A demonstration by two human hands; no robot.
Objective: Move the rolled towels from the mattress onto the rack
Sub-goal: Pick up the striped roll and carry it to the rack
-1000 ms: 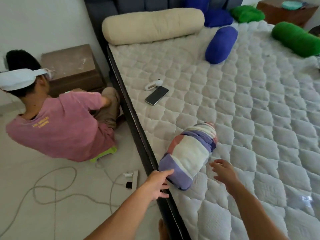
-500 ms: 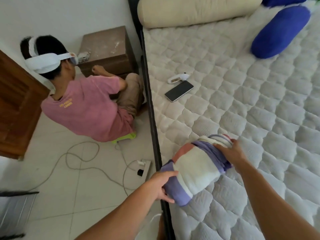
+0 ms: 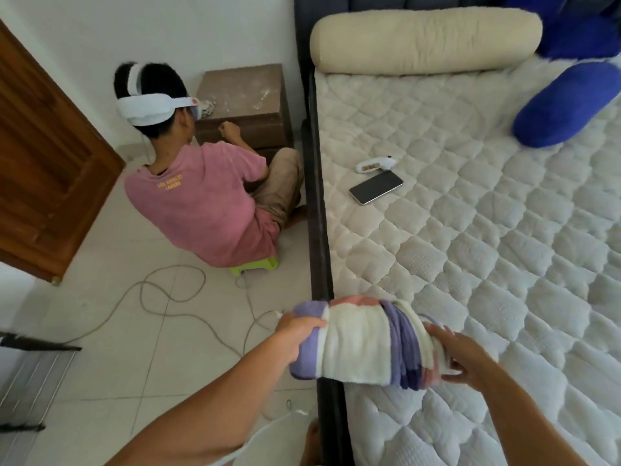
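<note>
A rolled towel [image 3: 359,344], striped white, purple and pink, hangs over the left edge of the quilted white mattress [image 3: 487,247], half above the floor. My left hand [image 3: 297,334] grips its purple left end. My right hand [image 3: 458,354] holds its right end, fingers spread over the roll. A blue rolled towel [image 3: 564,105] lies at the mattress's far right. A dark metal rack [image 3: 30,375] shows at the lower left edge, only partly in view.
A person in a pink shirt [image 3: 201,196] sits on the floor beside the bed, facing a brown nightstand [image 3: 245,102]. Cables [image 3: 168,297] loop across the tiled floor. A phone [image 3: 376,187] and a cream bolster [image 3: 423,42] lie on the mattress. A wooden door [image 3: 43,163] stands left.
Both hands have closed on the striped towel and drawn it leftward over the mattress edge, turning it level. The view has swung left, bringing the rack into sight.
</note>
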